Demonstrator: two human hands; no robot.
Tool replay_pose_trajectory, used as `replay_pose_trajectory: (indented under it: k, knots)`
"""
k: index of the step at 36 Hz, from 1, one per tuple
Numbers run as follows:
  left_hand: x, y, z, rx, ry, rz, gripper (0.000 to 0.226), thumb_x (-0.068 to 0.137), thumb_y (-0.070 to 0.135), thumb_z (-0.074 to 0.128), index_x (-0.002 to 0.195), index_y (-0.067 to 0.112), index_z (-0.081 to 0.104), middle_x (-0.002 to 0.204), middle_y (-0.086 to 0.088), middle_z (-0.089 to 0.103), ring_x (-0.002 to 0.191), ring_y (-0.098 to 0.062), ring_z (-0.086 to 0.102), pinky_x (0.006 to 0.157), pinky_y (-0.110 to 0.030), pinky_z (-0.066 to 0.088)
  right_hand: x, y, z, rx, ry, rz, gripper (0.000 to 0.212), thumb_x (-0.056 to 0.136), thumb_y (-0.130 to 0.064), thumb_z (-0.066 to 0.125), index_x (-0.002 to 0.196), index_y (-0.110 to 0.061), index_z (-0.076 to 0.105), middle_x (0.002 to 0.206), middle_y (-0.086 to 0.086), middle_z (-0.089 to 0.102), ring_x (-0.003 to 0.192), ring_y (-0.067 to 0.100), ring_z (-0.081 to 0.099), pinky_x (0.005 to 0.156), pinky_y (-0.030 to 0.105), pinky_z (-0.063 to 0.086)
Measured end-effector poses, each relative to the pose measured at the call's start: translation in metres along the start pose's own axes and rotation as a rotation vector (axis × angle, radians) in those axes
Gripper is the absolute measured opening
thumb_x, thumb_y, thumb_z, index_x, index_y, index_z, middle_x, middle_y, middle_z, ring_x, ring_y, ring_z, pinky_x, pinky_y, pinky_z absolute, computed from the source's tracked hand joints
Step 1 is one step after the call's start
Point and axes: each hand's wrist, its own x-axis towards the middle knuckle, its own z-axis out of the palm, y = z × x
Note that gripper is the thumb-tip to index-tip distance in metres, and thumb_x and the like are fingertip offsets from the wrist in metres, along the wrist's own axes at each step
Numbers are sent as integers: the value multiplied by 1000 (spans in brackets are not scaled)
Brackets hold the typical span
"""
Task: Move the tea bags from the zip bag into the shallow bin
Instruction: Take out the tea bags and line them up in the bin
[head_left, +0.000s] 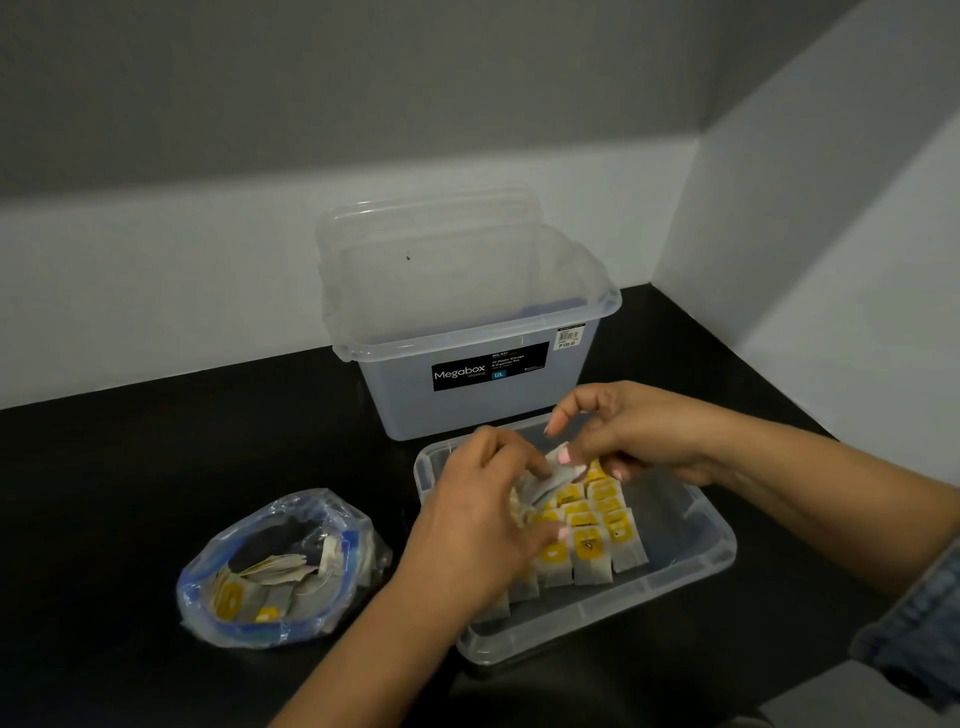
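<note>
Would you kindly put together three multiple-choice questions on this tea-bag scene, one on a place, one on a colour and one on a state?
1. Where does the zip bag lie?
A. inside the tall storage box
B. on the black counter, left of the shallow bin
C. in the shallow bin

2. What colour are the tags on the tea bags in the shallow bin?
A. yellow
B. red
C. green

3. In what state is the tall storage box?
A. shut with its lid
C. tipped on its side
B. open, upright

Key: 1 B, the bag rests on the black counter beside the bin; 2 A, each bag in the rows bears a yellow tag; 3 B, the box stands with its top uncovered, while the left hand and right hand hold tea bags over the bin.
</note>
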Motion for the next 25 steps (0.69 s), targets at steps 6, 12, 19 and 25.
replay_pose_trajectory:
  k: [6, 12, 19, 25]
  knots:
    - [4, -1, -3, -319, 126, -172, 26, 83, 20, 69, 82, 40, 54, 82, 16, 61, 84, 8, 57, 71, -7, 46, -2, -1, -1, 63, 18, -73, 21, 90, -27, 59, 98, -9, 66, 80, 5, 72, 47, 9, 47, 54, 22, 38]
    - [5, -3, -1, -601, 93, -328, 22, 80, 14, 72, 88, 31, 61, 83, 11, 68, 78, 0, 66, 68, -22, 57, -2, -2, 2, -252, 116, -201, 10, 80, -21, 74, 89, -23, 70, 85, -1, 72, 72, 8, 68, 63, 16, 51]
    - [3, -6, -2, -451, 78, -244, 46, 73, 22, 79, 103, 44, 52, 97, 25, 62, 97, 17, 56, 79, -5, 47, 0, -5, -3, -539, 149, -204, 10, 80, -24, 74, 80, -31, 67, 81, -8, 70, 79, 6, 66, 72, 18, 50]
    - [1, -12, -7, -295, 130, -207, 51, 75, 29, 77, 111, 49, 46, 104, 30, 59, 107, 14, 53, 88, -10, 44, -4, 5, -10, -1000, -30, -32, 8, 85, -25, 68, 93, -28, 68, 87, -15, 65, 87, 0, 60, 91, 24, 48]
